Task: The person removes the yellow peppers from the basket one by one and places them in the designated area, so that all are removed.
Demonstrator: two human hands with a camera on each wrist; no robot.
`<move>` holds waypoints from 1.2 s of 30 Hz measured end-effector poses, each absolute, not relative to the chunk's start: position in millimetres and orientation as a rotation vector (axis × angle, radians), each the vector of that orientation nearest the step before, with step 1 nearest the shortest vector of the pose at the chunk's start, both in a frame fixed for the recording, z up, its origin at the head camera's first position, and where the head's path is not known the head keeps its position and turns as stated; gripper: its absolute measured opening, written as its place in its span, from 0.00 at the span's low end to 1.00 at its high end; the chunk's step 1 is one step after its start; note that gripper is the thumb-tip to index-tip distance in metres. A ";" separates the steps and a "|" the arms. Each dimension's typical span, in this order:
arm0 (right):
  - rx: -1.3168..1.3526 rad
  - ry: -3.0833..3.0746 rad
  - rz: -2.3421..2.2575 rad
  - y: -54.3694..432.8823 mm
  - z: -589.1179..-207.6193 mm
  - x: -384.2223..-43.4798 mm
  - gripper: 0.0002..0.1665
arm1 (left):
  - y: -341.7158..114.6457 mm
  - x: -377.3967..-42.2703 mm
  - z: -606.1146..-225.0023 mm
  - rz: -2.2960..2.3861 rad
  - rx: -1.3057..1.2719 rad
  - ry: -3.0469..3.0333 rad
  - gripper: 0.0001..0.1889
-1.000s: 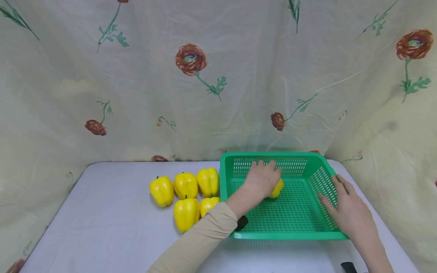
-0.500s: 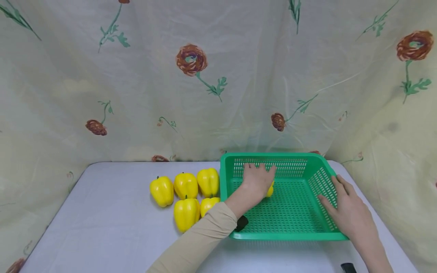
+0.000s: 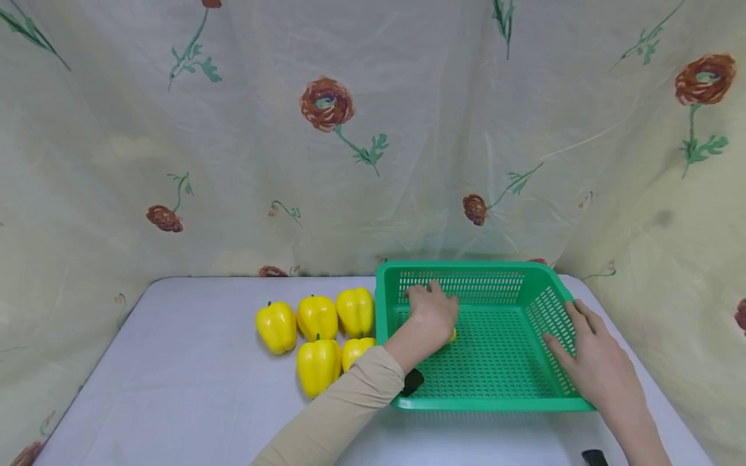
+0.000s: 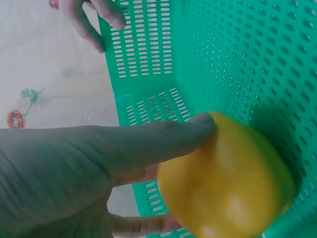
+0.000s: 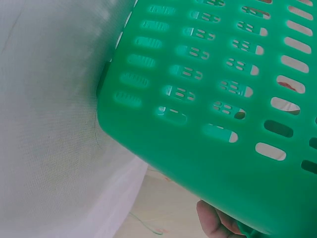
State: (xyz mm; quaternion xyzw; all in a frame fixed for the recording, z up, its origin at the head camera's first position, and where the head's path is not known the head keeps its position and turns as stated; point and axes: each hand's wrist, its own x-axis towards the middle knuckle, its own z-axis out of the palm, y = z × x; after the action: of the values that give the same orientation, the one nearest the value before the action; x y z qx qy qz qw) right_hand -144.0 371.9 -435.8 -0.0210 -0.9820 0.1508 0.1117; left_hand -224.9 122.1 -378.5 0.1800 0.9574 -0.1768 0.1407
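Note:
In the head view my left hand (image 3: 430,320) reaches into the left part of a green plastic basket (image 3: 501,403). It holds a yellow bell pepper (image 4: 228,183), which the left wrist view shows close over the perforated basket floor. The thumb lies along one side of the pepper, with fingers on the far side partly hidden. My right hand (image 3: 606,362) holds the basket's right rim, thumb on the inner side and fingers outside. In the right wrist view its fingertips (image 5: 210,218) show at the rim.
Several yellow bell peppers (image 3: 317,366) stand in two rows on the white-covered table (image 3: 175,388), just left of the basket. The lower right one is partly behind the left forearm. A flower-patterned curtain (image 3: 396,213) closes off the back and sides.
My left hand has moved left inside the basket with the yellow bell pepper, coming nearer the left wall. The right hand and the basket have stayed in place.

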 end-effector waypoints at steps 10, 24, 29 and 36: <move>-0.062 -2.893 0.426 372.4 -437.0 -143.8 0.48 | 120.7 -225.1 -378.5 -0.429 0.474 2.711 0.32; -0.054 -2.874 0.423 371.4 -438.3 -143.2 0.48 | 120.3 -225.0 -381.1 -0.496 0.504 2.722 0.33; -0.059 -2.880 0.424 371.5 -437.1 -143.2 0.48 | 120.3 -225.1 -380.8 -0.526 0.526 2.721 0.32; -0.058 -2.873 0.421 370.5 -435.8 -142.9 0.48 | 121.2 -220.9 -378.4 -0.519 0.606 2.713 0.38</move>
State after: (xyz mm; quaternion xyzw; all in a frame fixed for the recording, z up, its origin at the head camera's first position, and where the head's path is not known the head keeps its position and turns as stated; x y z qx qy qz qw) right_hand -142.9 370.5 -435.8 -0.0198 -0.9823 0.1441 0.1182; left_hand -220.9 121.2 -378.4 0.2117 0.9476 -0.1814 0.1563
